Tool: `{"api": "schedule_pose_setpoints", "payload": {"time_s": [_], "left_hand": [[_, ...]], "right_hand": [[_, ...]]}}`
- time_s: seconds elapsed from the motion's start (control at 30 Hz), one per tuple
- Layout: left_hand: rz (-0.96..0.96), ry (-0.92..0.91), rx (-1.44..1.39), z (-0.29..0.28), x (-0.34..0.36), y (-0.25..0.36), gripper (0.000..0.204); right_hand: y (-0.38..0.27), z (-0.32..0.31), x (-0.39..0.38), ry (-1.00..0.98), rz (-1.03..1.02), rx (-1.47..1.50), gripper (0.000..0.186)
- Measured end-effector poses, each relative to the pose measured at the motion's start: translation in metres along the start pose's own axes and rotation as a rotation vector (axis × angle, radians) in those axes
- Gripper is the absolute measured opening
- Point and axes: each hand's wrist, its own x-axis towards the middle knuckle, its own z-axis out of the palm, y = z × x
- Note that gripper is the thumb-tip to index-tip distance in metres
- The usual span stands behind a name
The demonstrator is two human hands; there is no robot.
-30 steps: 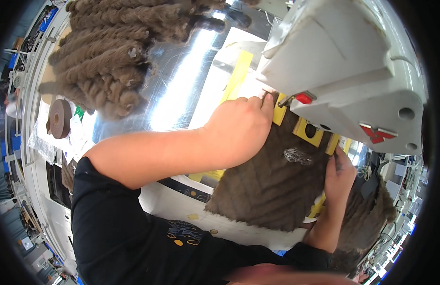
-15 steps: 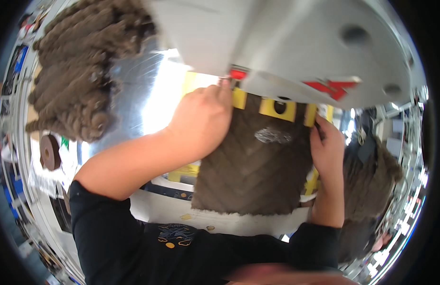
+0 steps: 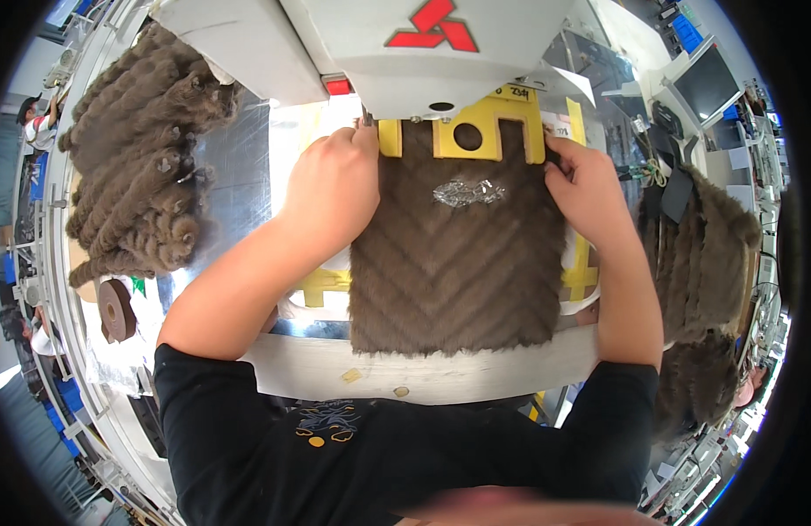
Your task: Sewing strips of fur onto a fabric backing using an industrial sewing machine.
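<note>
A brown fur panel (image 3: 458, 263) with chevron stripes lies in front of me, its far end beneath a yellow clamp plate (image 3: 475, 145) with a round hole and slots. My left hand (image 3: 335, 180) is closed with its fingertips at the panel's far left edge, beside the plate. On the other side, my right hand (image 3: 589, 184) pinches the panel's far right edge between thumb and fingers. A crinkled shiny patch (image 3: 469, 193) lies on the fur just below the plate. Above it hangs the white head of a sewing machine (image 3: 361, 53) with a red emblem; it hides the panel's far end.
A large stack of brown fur pieces (image 3: 142, 149) fills the far left, with a brown tape roll (image 3: 116, 311) just nearer. More fur pieces (image 3: 703, 254) hang at the right. A monitor (image 3: 705, 81) stands at the far right. A white table edge (image 3: 423, 373) runs before me.
My view has shifted, so the machine head sits higher and the whole scene appears sharper. Both hands stay at the panel's far edges beside the yellow plate.
</note>
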Motion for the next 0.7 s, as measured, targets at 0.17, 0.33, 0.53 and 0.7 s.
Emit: {"api": "schedule_pose_setpoints", "payload": {"time_s": [0.17,0.33,0.53,0.7], "left_hand": [[-0.018,-0.032,0.019,0.0,0.0,0.0,0.016],[-0.017,-0.013,0.01,0.0,0.0,0.001,0.023],[-0.003,0.01,0.012,-0.005,0.001,0.0,0.021],[0.052,0.067,0.073,-0.011,-0.001,0.008,0.037]], "right_hand": [[0.004,0.001,0.001,0.012,0.004,-0.001,0.038],[0.001,0.0,0.0,0.009,-0.041,-0.031,0.039],[0.004,0.004,-0.002,0.026,-0.047,-0.062,0.038],[0.014,0.015,-0.005,0.204,-0.271,-0.205,0.038]]}}
